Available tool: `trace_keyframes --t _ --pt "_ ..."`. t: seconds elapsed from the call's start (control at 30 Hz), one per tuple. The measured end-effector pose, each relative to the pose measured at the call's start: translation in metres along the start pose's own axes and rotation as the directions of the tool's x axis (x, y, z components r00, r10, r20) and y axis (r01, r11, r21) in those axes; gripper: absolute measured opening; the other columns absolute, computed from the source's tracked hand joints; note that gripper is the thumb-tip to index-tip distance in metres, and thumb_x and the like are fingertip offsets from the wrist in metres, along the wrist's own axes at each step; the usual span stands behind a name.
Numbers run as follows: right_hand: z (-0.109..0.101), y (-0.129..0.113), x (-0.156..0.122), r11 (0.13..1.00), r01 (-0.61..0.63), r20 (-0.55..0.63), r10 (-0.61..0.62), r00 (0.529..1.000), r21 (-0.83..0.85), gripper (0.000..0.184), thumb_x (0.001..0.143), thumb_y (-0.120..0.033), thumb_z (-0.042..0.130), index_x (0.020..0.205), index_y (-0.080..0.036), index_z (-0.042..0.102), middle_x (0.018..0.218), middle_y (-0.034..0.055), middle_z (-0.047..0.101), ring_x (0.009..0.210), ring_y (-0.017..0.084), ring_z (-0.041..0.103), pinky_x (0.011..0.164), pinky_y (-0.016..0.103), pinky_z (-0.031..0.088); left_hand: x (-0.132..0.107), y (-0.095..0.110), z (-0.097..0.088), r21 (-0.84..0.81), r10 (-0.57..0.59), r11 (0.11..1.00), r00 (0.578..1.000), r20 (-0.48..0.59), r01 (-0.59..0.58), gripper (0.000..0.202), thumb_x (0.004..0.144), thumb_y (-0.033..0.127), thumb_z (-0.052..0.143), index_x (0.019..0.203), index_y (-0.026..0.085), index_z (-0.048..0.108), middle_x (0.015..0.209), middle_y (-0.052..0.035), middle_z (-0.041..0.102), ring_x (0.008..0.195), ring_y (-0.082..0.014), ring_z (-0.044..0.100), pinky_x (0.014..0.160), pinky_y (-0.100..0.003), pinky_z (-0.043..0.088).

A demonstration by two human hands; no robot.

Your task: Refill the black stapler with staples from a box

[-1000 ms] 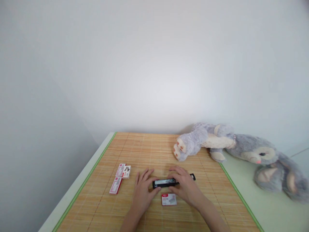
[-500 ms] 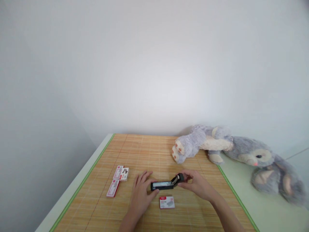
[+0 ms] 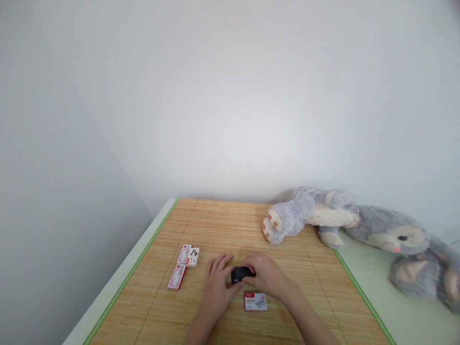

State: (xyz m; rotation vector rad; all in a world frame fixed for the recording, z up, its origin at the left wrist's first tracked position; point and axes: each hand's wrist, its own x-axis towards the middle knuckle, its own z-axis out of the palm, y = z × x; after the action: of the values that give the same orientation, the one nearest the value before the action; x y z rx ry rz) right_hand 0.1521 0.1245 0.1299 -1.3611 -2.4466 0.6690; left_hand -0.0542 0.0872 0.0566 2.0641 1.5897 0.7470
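A black stapler (image 3: 241, 274) lies across the mat with its top folded down over its base. My right hand (image 3: 268, 275) is closed around its right part, thumb on the near side and fingers over the far side, hiding that end. At the left end, my left hand (image 3: 218, 281) grips it between thumb and index finger, while the other fingers stretch out over the mat. Just in front of the stapler, between my forearms, a small red and white staple box (image 3: 256, 302) lies flat.
To the left lie several small boxes: a red and white one (image 3: 177, 276), another (image 3: 184, 254) and a white one (image 3: 193, 257) beside it. A grey plush rabbit (image 3: 341, 215) stretches along the back right. A bamboo mat (image 3: 223, 225) with green edging covers the table.
The stapler's raised top has come down over its open staple tray. My right hand moved left along with it and is now over the stapler. The view shifted slightly.
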Motion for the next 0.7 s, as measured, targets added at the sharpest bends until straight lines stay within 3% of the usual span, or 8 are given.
trace_keyframes --t 0.1,0.23,0.27,0.33,0.43,0.47,0.53,0.7 --pt "0.005 0.004 0.000 1.000 -0.006 -0.004 0.006 1.000 0.015 0.014 0.074 -0.025 0.079 0.086 -0.024 0.072 0.085 -0.0014 0.064 0.079 0.017 0.057 0.068 0.024 0.034 -0.007 -0.001 0.000 -0.053 0.019 0.998 0.998 -0.054 -0.022 0.040 0.084 0.043 0.074 0.122 0.032 0.069 0.148 -0.0053 0.058 0.143 -0.0321 0.045 0.123 -0.059 0.027" --pt "0.007 0.010 -0.004 0.996 -0.039 -0.018 0.040 0.999 0.085 0.025 0.072 -0.026 0.083 0.094 -0.024 0.072 0.094 -0.0005 0.064 0.086 0.017 0.059 0.073 0.024 0.038 -0.036 0.006 0.000 -0.163 -0.063 0.986 0.971 -0.233 0.024 0.032 0.093 0.020 0.049 0.120 0.026 0.064 0.132 -0.0096 0.065 0.129 -0.0277 0.056 0.112 -0.052 0.042" --pt "0.007 0.011 -0.005 0.994 -0.048 -0.019 0.050 0.999 0.101 0.026 0.071 -0.026 0.083 0.095 -0.023 0.072 0.095 -0.0003 0.064 0.087 0.018 0.058 0.073 0.024 0.038 -0.043 0.010 0.000 -0.165 -0.026 0.986 0.978 -0.207 -0.008 0.036 0.090 0.014 0.045 0.117 0.027 0.065 0.129 -0.0087 0.066 0.126 -0.0266 0.057 0.111 -0.050 0.043" --pt "0.009 0.012 -0.005 0.990 -0.059 -0.016 0.062 0.998 0.130 0.027 0.072 -0.026 0.083 0.096 -0.023 0.073 0.097 0.0003 0.064 0.088 0.018 0.058 0.074 0.024 0.039 -0.053 0.023 0.002 -0.151 0.171 0.974 0.985 -0.009 -0.170 0.050 0.078 0.006 0.048 0.119 0.029 0.064 0.134 -0.0050 0.065 0.128 -0.0256 0.055 0.112 -0.047 0.042" --pt "0.011 0.015 -0.004 0.982 -0.066 -0.011 0.069 0.998 0.179 0.028 0.071 -0.025 0.083 0.099 -0.024 0.075 0.097 0.0004 0.064 0.086 0.017 0.058 0.075 0.025 0.040 -0.052 0.044 0.007 -0.187 0.440 0.897 0.846 0.301 -0.400 0.070 0.068 0.009 0.058 0.134 0.033 0.058 0.153 0.0022 0.054 0.141 -0.0267 0.043 0.118 -0.045 0.035" --pt "0.011 0.016 -0.004 0.977 -0.068 -0.011 0.072 0.997 0.203 0.030 0.071 -0.025 0.083 0.100 -0.024 0.075 0.095 -0.0001 0.064 0.085 0.017 0.058 0.075 0.025 0.040 -0.049 0.050 0.009 -0.192 0.464 0.886 0.813 0.351 -0.423 0.074 0.068 0.010 0.060 0.137 0.034 0.056 0.155 0.0037 0.052 0.143 -0.0267 0.041 0.120 -0.045 0.033" --pt "0.011 0.018 -0.004 0.966 -0.077 -0.006 0.081 0.997 0.248 0.030 0.069 -0.026 0.083 0.099 -0.025 0.076 0.091 -0.0016 0.065 0.081 0.016 0.057 0.073 0.025 0.039 -0.042 0.057 0.009 -0.180 0.444 0.896 0.803 0.397 -0.406 0.080 0.067 0.008 0.059 0.142 0.036 0.052 0.156 0.0055 0.051 0.144 -0.0255 0.039 0.121 -0.045 0.030" --pt "0.012 0.026 -0.010 0.948 -0.141 -0.016 0.151 0.988 0.284 0.024 0.073 -0.032 0.080 0.093 -0.021 0.073 0.073 -0.0048 0.061 0.068 0.014 0.051 0.064 0.024 0.033 -0.041 0.056 -0.009 -0.087 0.286 0.958 0.881 0.376 -0.273 0.093 0.060 -0.001 0.050 0.143 0.042 0.051 0.149 0.0068 0.054 0.138 -0.0228 0.043 0.116 -0.042 0.036"
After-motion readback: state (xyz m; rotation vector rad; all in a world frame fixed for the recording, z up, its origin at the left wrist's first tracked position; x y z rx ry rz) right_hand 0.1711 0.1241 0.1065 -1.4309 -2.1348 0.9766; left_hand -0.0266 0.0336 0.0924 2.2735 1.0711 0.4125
